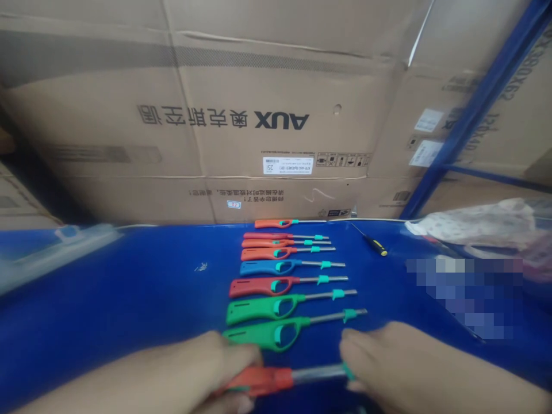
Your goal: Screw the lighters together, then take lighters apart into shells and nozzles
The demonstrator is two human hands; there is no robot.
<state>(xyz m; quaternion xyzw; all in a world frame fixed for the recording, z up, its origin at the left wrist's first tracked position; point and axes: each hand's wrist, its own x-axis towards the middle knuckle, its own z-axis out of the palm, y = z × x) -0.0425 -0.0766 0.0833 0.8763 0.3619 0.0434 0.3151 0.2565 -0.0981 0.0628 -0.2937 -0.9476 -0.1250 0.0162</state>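
Bare forearms, two hands, all low in frame. Left forearm point(125, 376) enters at lower left edge, slants up toward lower centre; left hand point(224, 362) at its end, back of hand toward camera, fingers point(248, 355) curled in and closed, thumb underneath near bottom edge. Right forearm point(466, 371) enters at lower right, slants up and left, wrist bent; right hand point(371, 356) just right of lower centre, fingers bunched, closed, pointing left and down. Hands apart, roughly level, turned inward. Both blurry, fingertips partly hidden.
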